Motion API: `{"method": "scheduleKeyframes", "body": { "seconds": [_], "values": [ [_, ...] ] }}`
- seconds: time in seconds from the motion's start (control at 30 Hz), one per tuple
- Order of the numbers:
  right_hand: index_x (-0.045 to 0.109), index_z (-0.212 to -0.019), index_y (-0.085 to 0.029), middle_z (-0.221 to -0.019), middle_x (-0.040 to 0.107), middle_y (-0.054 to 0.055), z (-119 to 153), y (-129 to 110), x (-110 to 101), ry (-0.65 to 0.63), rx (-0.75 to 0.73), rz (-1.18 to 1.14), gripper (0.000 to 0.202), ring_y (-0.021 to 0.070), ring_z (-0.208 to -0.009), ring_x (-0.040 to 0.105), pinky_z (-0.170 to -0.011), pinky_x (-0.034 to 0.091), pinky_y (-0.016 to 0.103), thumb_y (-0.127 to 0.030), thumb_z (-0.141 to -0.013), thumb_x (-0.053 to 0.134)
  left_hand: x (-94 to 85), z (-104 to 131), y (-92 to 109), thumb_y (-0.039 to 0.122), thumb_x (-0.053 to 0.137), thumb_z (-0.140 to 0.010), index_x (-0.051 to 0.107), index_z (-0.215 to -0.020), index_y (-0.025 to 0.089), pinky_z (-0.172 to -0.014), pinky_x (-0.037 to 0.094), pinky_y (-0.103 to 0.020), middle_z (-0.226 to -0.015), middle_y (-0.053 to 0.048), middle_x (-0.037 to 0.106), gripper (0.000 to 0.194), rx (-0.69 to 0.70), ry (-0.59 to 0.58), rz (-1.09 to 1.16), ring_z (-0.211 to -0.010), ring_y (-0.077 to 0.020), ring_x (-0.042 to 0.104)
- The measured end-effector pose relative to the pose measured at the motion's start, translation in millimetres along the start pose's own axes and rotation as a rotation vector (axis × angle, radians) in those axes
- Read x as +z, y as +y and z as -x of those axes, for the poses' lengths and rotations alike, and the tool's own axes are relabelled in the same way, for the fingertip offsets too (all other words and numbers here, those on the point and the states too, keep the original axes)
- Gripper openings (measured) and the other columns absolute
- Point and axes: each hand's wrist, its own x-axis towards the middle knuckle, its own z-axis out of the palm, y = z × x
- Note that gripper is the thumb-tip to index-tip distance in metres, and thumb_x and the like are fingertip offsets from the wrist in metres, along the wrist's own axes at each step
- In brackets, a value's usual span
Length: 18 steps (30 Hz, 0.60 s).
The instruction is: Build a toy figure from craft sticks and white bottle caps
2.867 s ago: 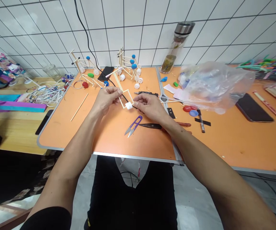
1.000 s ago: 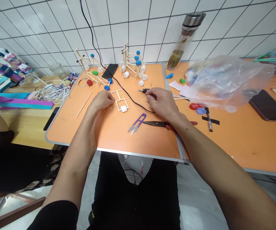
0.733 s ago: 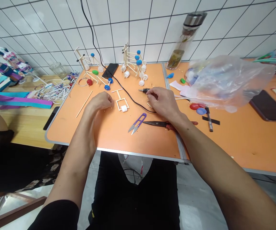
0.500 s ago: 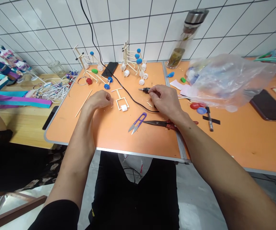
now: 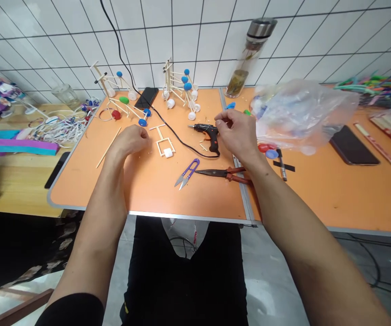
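Observation:
My left hand (image 5: 132, 141) rests on the orange table, fingers curled together; whether it holds something small is hidden. Just right of it lies a small stick frame (image 5: 164, 141) with a white cap (image 5: 168, 153) at its lower corner. My right hand (image 5: 238, 131) is beside the black glue gun (image 5: 208, 131), apart from it, with thumb and fingers curved and nothing visible between them. The glue gun lies on its side, nozzle to the left. Below are purple snips (image 5: 187, 173) and red-handled pliers (image 5: 227, 174). A thin stick (image 5: 108, 147) lies left of my left hand.
Two stick models (image 5: 123, 97) (image 5: 180, 88) with coloured caps stand at the back. A glass bottle (image 5: 244, 63), a plastic bag (image 5: 300, 113), a marker (image 5: 282, 165) and a phone (image 5: 354, 146) are to the right. A black cable (image 5: 171, 129) crosses the table.
My right hand has moved right, off the glue gun, which now shows fully. The view has shifted slightly right. My left hand stays beside the stick frame.

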Motion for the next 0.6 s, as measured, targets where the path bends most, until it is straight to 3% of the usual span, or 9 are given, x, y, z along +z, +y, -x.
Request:
{"method": "scheduleKeyframes", "body": {
  "seconds": [0.13,0.33,0.6],
  "values": [
    [0.079,-0.098,-0.024,-0.096,0.082,0.006,-7,8,-8,0.069,0.042,0.004,0.017,0.0249,-0.084,0.074,-0.085,0.059,0.043,-0.023,-0.094,0.062,7.0,-4,9,0.033,0.070,-0.088,0.068,-0.073,0.024,-0.072,0.040,-0.037,-0.073,-0.006,0.067,0.018,-0.079,0.168,-0.028,-0.082,-0.0270,0.065],
    [0.079,-0.104,-0.025,-0.097,0.082,0.006,-10,14,-15,0.067,0.095,0.105,0.020,0.0261,-0.088,0.074,-0.088,0.060,0.044,-0.025,-0.097,0.061,18.2,-4,26,0.052,0.063,-0.103,0.059,-0.070,0.024,-0.073,0.034,-0.036,-0.070,-0.006,0.058,0.044,-0.080,0.364,0.077,-0.081,-0.0259,0.061],
    [0.078,-0.118,-0.027,-0.103,0.084,0.009,-12,13,-30,0.156,0.115,0.182,0.029,0.0301,-0.098,0.078,-0.092,0.062,0.047,-0.038,-0.110,0.052,31.6,-7,28,0.059,0.056,-0.107,0.053,-0.067,0.025,-0.069,0.028,-0.036,-0.064,-0.005,0.052,0.053,-0.077,0.448,0.116,-0.075,-0.0243,0.055]
  ]
}}
